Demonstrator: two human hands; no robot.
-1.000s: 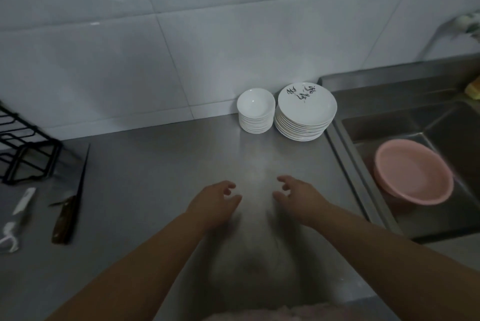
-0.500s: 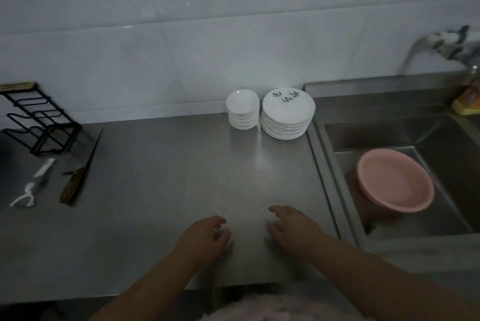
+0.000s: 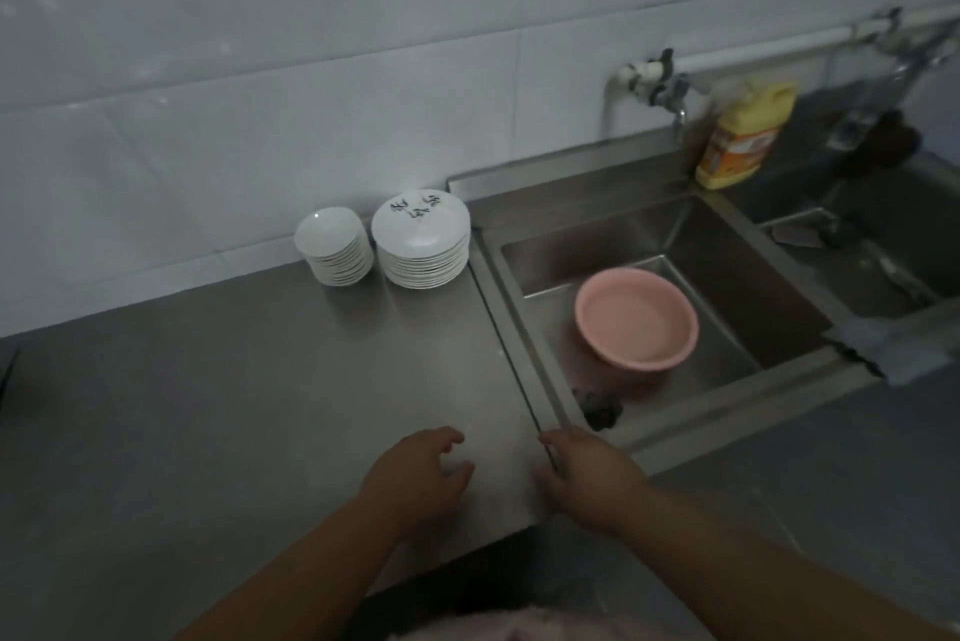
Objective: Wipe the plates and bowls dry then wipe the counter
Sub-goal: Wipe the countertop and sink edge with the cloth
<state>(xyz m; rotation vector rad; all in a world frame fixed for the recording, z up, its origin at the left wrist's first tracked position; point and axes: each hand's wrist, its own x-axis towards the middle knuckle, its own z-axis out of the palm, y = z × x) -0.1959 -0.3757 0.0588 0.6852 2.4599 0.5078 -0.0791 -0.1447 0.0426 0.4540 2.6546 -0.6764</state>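
Left hand fingers: loosely curled over the steel, nothing held; left hand (image 3: 415, 477) is poised at the counter's front edge, near its right corner.
Right hand fingers: relaxed, slightly bent, nothing gripped; right hand (image 3: 587, 477) is placed over the seam where the counter (image 3: 234, 406) meets the sink (image 3: 727, 406) rim.
Cloth: no wiping cloth is seen in either hand; what the dark lump (image 3: 600, 409) at the sink's front left corner is cannot be told.
Plates: the plates (image 3: 422, 240) are stacked at the counter's back right corner, just beside the sink rim.
Bowls: the bowls (image 3: 335, 245) are stacked just left of the plates, against the back edge.
Step in hand, as judged: something to wipe with is yet to be fetched; no dish is touched.
Done well: a dry cloth is best taken first; dishes are best lifted one at a time from the top, so that neither stack is tipped toward the sink.
Basin: a pink basin (image 3: 636, 321) is set inside the sink, well apart from both stacks.
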